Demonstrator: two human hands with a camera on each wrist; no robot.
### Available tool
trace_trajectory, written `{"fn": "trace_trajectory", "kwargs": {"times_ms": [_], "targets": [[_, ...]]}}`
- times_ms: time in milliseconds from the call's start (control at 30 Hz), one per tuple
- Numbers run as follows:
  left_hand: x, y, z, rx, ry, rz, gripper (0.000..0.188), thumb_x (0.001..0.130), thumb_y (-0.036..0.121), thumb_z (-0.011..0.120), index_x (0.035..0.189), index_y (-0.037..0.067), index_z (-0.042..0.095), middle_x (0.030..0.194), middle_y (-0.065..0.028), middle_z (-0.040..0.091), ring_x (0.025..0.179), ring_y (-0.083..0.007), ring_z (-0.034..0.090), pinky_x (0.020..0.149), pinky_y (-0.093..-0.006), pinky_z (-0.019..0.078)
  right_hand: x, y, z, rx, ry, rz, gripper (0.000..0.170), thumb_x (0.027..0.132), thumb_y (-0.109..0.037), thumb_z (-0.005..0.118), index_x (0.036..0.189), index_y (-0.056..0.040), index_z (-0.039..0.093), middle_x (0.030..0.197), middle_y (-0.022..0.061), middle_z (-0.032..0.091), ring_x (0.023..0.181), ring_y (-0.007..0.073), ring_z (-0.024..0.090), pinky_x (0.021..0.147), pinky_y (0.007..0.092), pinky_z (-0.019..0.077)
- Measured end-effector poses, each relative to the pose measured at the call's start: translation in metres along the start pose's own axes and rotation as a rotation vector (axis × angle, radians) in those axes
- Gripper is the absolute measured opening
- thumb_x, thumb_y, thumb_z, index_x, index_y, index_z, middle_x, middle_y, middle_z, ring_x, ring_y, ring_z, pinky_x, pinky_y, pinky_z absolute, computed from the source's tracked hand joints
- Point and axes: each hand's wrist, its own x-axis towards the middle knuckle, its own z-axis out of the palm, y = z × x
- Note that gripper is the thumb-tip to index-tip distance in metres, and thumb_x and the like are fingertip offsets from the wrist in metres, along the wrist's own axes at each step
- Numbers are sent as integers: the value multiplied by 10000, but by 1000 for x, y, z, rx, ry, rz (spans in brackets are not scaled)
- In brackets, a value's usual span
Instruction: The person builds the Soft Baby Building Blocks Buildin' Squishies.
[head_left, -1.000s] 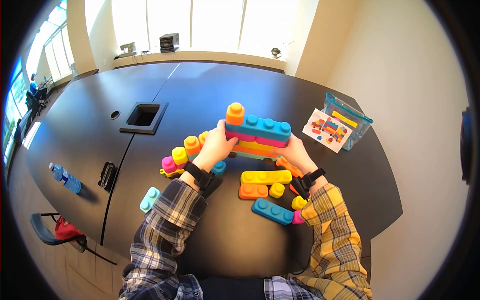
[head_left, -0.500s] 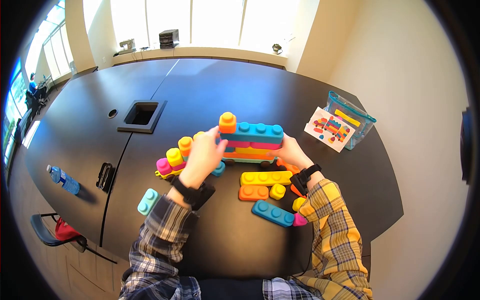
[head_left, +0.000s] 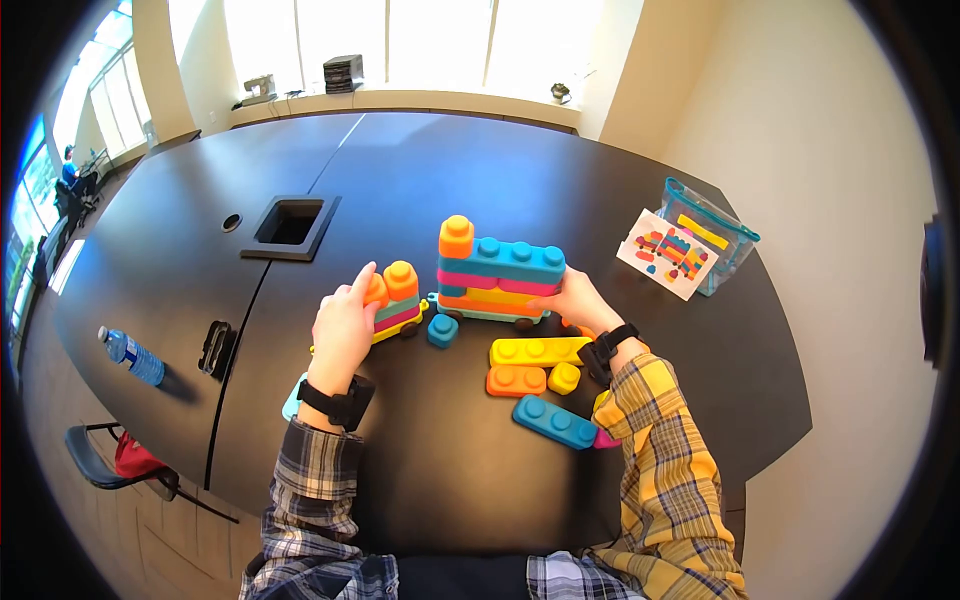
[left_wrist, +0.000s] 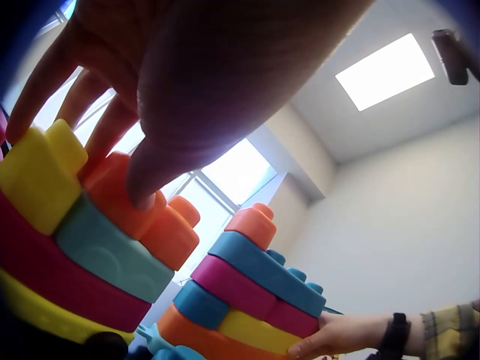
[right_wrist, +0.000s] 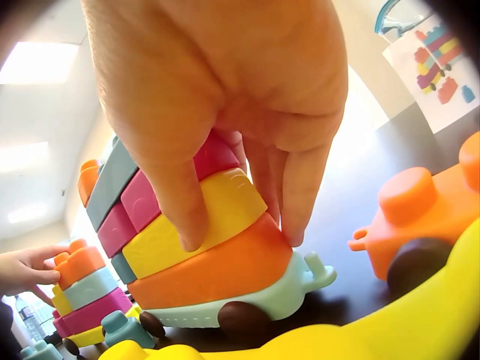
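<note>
The taller block car (head_left: 500,283) stands upright on its wheels, with an orange block (head_left: 457,237) on its left end. My right hand (head_left: 588,305) grips its right end; in the right wrist view the thumb (right_wrist: 184,217) presses the yellow block and other fingers reach behind. To the left is a smaller block car (head_left: 398,313) with yellow base and orange blocks on top. My left hand (head_left: 343,335) holds it from above, its thumb (left_wrist: 146,176) on an orange block (left_wrist: 120,191) and fingers on the far side. The two cars nearly meet at their couplings; whether these are joined I cannot tell.
A blue block (head_left: 443,331) lies before the cars. Yellow (head_left: 540,351), orange (head_left: 516,380) and long blue (head_left: 555,422) blocks lie nearer me. A picture card (head_left: 668,254) leans by a clear bag (head_left: 735,250). A bottle (head_left: 132,356) stands at the left.
My left hand has let go of the taller car and moved left onto the smaller one. The taller car has shifted slightly left and down, with my right hand still on it.
</note>
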Motion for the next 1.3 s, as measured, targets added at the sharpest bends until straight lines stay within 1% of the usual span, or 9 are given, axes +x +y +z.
{"fn": "trace_trajectory", "kwargs": {"times_ms": [67, 400, 500, 567, 667, 833, 1033, 1167, 1300], "targets": [[-2, 9, -2, 53, -14, -45, 609, 957, 183, 745, 1533, 237, 554, 1061, -116, 706, 996, -373, 680, 885, -461, 574, 2, 2, -4, 49, -61, 114, 637, 795, -93, 894, 1358, -27, 604, 1190, 143, 763, 1103, 255, 723, 988, 394, 570], [-1, 12, 6, -2, 72, 88, 651, 954, 124, 729, 1565, 194, 516, 996, -160, 699, 917, -394, 672, 840, -489, 562, -2, 0, -5, -2, -30, 78, 629, 801, -107, 891, 1355, -31, 602, 1175, 142, 763, 1093, 245, 722, 965, 397, 580], [-1, 18, 2, -43, -71, -11, 677, 954, 135, 737, 1584, 163, 489, 1125, -192, 700, 1069, -422, 660, 960, -504, 541, -1, 13, -5, -31, -29, 10, 700, 794, -132, 906, 1397, -37, 565, 1264, 153, 732, 1162, 263, 700, 974, 406, 577], [-6, 10, 8, -63, 26, 122, 707, 945, 157, 760, 1589, 120, 472, 1341, -232, 650, 1302, -459, 573, 1132, -527, 450, 4, 27, -9, 60, -114, 27, 766, 818, -125, 907, 1468, -38, 511, 1384, 161, 659, 1283, 256, 636, 1058, 406, 542], [-20, 30, -28, -55, 47, 202, 735, 926, 164, 789, 1580, 77, 467, 1504, -235, 564, 1468, -473, 437, 1237, -538, 335, -10, 24, -43, -175, -52, 97, 806, 816, -166, 910, 1499, -53, 497, 1444, 192, 627, 1348, 309, 606, 1101, 439, 523], [-64, 42, -71, -306, -134, 333, 657, 904, 138, 809, 1500, 45, 549, 1491, -191, 588, 1477, -456, 443, 1227, -529, 365, -41, 54, -83, -693, -228, 204, 599, 749, -201, 889, 1288, -45, 679, 1209, 177, 747, 1148, 341, 709, 981, 412, 579], [-108, 50, -67, -366, -229, 317, 550, 897, 175, 825, 1390, 26, 631, 1382, -170, 662, 1390, -431, 541, 1142, -499, 472, -57, 66, -76, -758, -215, 344, 604, 705, -228, 883, 1265, -94, 699, 1200, 166, 746, 1152, 342, 708, 969, 417, 591], [-124, 49, -67, -422, -210, 269, 427, 905, 158, 816, 1302, 47, 705, 1319, -158, 702, 1294, -381, 626, 1089, -458, 514, -62, 55, -79, -922, -116, 354, 497, 727, -253, 869, 1173, -102, 709, 1212, 159, 741, 1138, 355, 719, 952, 442, 598], [-136, 46, -67, -436, -246, 264, 381, 911, 155, 809, 1266, 44, 726, 1284, -158, 715, 1211, -364, 666, 1036, -436, 542, -98, 11, -93, -747, 237, 160, 471, 713, -233, 857, 1134, -79, 713, 1104, 164, 763, 1042, 374, 733, 911, 454, 599]]}}
